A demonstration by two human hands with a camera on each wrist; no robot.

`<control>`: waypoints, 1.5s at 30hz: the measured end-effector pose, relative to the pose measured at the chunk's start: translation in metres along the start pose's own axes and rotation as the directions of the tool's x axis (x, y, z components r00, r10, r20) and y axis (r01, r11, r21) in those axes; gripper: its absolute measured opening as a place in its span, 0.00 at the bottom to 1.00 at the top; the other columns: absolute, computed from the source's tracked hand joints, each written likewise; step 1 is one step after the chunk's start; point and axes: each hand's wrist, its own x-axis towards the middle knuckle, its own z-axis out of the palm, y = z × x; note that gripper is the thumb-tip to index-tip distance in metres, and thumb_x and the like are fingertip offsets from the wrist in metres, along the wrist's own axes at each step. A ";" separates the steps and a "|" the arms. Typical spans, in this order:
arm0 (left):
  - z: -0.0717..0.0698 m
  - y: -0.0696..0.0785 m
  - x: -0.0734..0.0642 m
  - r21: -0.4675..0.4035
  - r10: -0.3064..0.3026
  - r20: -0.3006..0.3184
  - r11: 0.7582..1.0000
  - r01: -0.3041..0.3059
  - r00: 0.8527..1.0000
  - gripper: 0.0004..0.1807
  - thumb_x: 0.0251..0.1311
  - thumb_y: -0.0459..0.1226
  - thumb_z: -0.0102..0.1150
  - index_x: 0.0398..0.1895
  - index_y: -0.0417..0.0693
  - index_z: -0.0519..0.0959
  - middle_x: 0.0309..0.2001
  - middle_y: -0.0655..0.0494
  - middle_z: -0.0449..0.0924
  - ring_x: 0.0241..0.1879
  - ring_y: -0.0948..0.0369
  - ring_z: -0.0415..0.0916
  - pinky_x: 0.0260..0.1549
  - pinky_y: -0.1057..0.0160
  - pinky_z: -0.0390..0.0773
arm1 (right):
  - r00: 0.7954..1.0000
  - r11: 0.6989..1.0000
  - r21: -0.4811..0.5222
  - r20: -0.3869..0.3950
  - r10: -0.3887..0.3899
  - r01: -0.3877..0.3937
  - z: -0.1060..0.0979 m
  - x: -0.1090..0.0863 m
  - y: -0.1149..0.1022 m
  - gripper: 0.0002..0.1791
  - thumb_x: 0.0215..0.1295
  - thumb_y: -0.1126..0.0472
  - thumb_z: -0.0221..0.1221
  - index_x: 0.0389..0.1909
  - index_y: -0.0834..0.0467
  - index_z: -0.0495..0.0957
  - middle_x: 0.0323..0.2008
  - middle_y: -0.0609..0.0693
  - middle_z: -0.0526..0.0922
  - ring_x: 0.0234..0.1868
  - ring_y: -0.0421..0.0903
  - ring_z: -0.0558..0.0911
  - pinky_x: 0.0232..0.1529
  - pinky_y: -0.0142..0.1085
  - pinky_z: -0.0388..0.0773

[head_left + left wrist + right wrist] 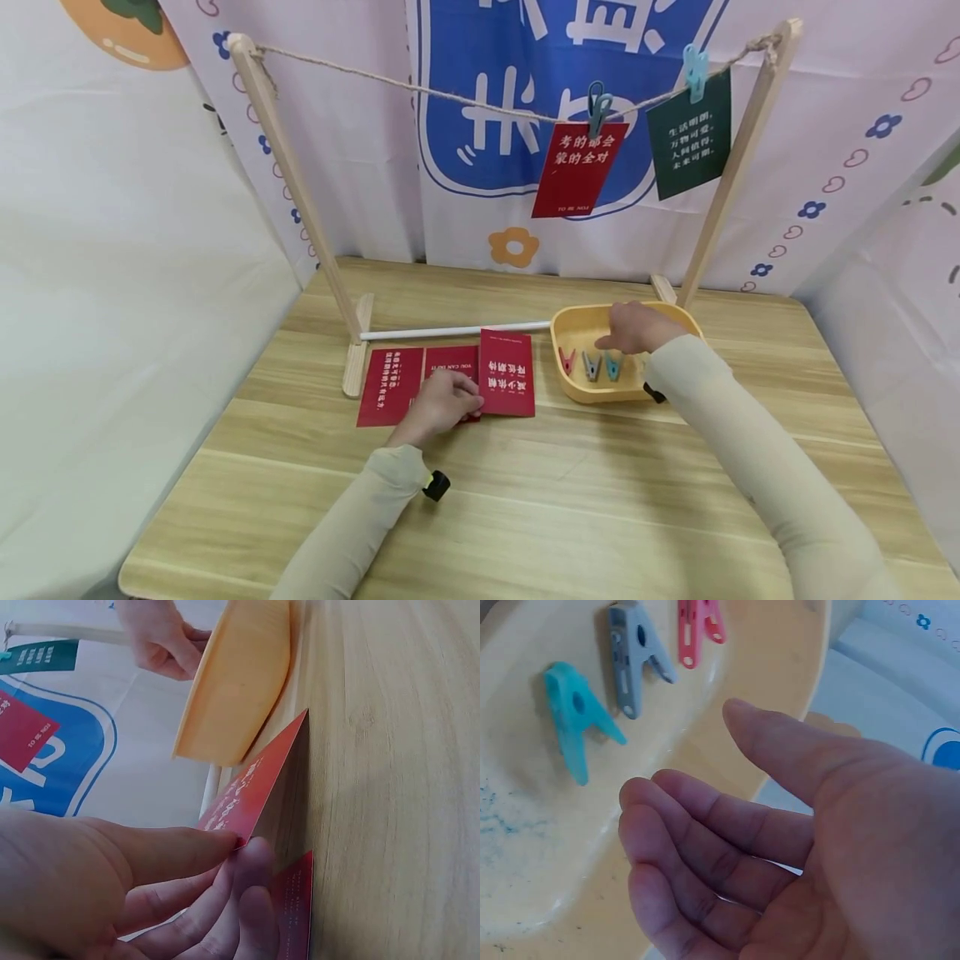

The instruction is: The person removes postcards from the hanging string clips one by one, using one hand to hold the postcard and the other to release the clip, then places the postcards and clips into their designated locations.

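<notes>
- Left hand (441,406): pinches the red rectangular paper card (507,377) near one corner, tilted over the wood-grain table (562,500).
- Card: likely light, springy, crease-prone; grip edges.
- Right hand (640,327): empty, thumb apart, above the yellow plastic basket (603,395).

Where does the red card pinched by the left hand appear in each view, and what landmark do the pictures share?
Head: the red card is just below and right of centre.
Left wrist: near the centre.
Right wrist: not in it.
Shared landmark: the yellow basket, right of the card (head), above it (left wrist), at left (right wrist).
</notes>
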 end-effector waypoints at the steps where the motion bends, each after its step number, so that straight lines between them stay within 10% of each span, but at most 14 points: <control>1: 0.000 0.001 0.000 0.008 -0.001 -0.001 1.000 0.001 1.000 0.05 0.71 0.33 0.66 0.43 0.40 0.86 0.35 0.49 0.90 0.36 0.56 0.87 0.35 0.63 0.84 | 1.000 1.000 -0.005 -0.003 -0.010 0.010 -0.001 -0.001 0.000 0.20 0.77 0.46 0.60 0.43 0.63 0.78 0.31 0.52 0.76 0.31 0.46 0.76 0.34 0.35 0.73; 10: 0.004 0.005 0.000 0.129 0.019 -0.037 0.991 -0.014 0.999 0.05 0.70 0.34 0.67 0.38 0.41 0.87 0.31 0.50 0.89 0.30 0.60 0.81 0.28 0.68 0.76 | 0.987 0.994 0.025 -0.124 -0.103 0.107 -0.011 -0.014 -0.005 0.19 0.77 0.48 0.61 0.37 0.61 0.80 0.32 0.52 0.80 0.34 0.47 0.77 0.33 0.35 0.74; 14: 0.005 0.005 0.003 0.148 0.025 -0.038 0.989 -0.019 0.999 0.05 0.70 0.33 0.67 0.38 0.40 0.87 0.30 0.50 0.89 0.30 0.58 0.85 0.31 0.67 0.80 | 0.937 0.978 0.042 -0.297 -0.184 0.206 -0.023 -0.025 -0.012 0.16 0.75 0.52 0.64 0.31 0.61 0.83 0.27 0.52 0.82 0.30 0.47 0.77 0.32 0.36 0.74; 21: 0.007 0.005 0.004 0.177 0.025 -0.042 0.984 -0.018 0.999 0.04 0.68 0.33 0.69 0.37 0.40 0.88 0.29 0.51 0.90 0.30 0.59 0.86 0.33 0.65 0.82 | 0.769 0.945 0.075 -0.603 -0.211 0.318 -0.055 -0.053 -0.036 0.12 0.74 0.56 0.66 0.43 0.63 0.86 0.37 0.59 0.88 0.37 0.52 0.84 0.44 0.46 0.87; 27: 0.008 0.005 0.004 0.190 0.020 -0.037 0.982 -0.012 0.999 0.03 0.67 0.31 0.69 0.36 0.39 0.89 0.28 0.51 0.89 0.29 0.59 0.86 0.30 0.67 0.80 | 0.509 0.924 -0.034 -0.827 -0.240 0.381 -0.087 -0.075 -0.052 0.15 0.73 0.58 0.66 0.49 0.67 0.84 0.41 0.62 0.87 0.42 0.56 0.85 0.48 0.50 0.88; 31: 0.009 0.006 0.004 0.191 0.014 -0.031 0.982 -0.008 0.999 0.03 0.67 0.31 0.69 0.36 0.38 0.88 0.29 0.51 0.90 0.29 0.59 0.86 0.30 0.68 0.80 | 0.414 0.933 -0.069 -0.883 -0.222 0.354 -0.112 -0.087 -0.058 0.20 0.75 0.55 0.65 0.54 0.68 0.82 0.46 0.64 0.86 0.46 0.58 0.86 0.53 0.52 0.87; 36: 0.008 0.006 0.003 0.212 0.018 -0.030 0.977 -0.011 0.999 0.04 0.67 0.31 0.69 0.34 0.40 0.88 0.28 0.52 0.90 0.29 0.60 0.84 0.33 0.66 0.79 | 0.449 0.950 -0.064 -0.870 -0.204 0.306 -0.144 -0.096 -0.061 0.26 0.76 0.50 0.62 0.64 0.65 0.78 0.54 0.65 0.84 0.54 0.58 0.83 0.62 0.54 0.85; 45: 0.005 0.008 -0.002 0.191 0.029 -0.018 0.981 -0.025 0.999 0.03 0.67 0.32 0.68 0.38 0.40 0.86 0.30 0.51 0.90 0.32 0.58 0.87 0.33 0.65 0.82 | 0.607 0.960 -0.138 -0.751 -0.262 0.243 -0.193 -0.100 -0.067 0.29 0.79 0.54 0.59 0.74 0.63 0.70 0.64 0.66 0.75 0.65 0.60 0.73 0.72 0.56 0.77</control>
